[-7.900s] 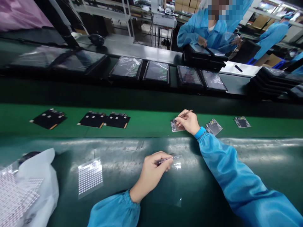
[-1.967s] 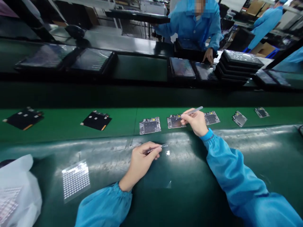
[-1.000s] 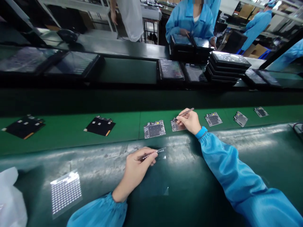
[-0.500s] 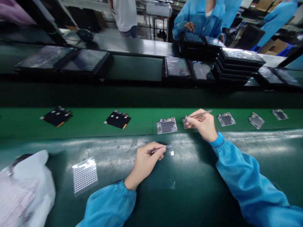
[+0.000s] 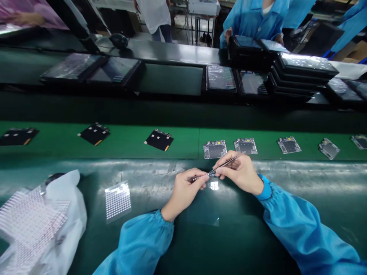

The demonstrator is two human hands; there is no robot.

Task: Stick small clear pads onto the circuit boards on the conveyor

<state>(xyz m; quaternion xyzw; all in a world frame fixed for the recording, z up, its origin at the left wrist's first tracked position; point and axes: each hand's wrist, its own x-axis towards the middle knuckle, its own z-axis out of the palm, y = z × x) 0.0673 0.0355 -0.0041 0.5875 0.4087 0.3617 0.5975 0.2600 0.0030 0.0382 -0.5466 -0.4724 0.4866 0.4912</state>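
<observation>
My left hand (image 5: 185,188) is closed in a pinch on a narrow strip of small pads (image 5: 204,176), held just above the dark green bench. My right hand (image 5: 241,172) is closed on thin metal tweezers (image 5: 228,163), whose tip meets the end of that strip. A clear film sheet (image 5: 204,210) lies on the bench under both hands. On the green conveyor belt (image 5: 183,147) just beyond my hands lie two small circuit boards (image 5: 215,149) side by side, the second board (image 5: 246,146) to its right.
More circuit boards (image 5: 289,145) follow to the right on the belt, black square parts (image 5: 159,139) to the left. A sheet of pads (image 5: 117,195) and a white bag with sheets (image 5: 43,221) lie left. Stacked black trays (image 5: 304,72) and workers in blue stand behind.
My right hand has left the board on the belt and come back to the strip in my left hand. The boards have travelled right along the belt.
</observation>
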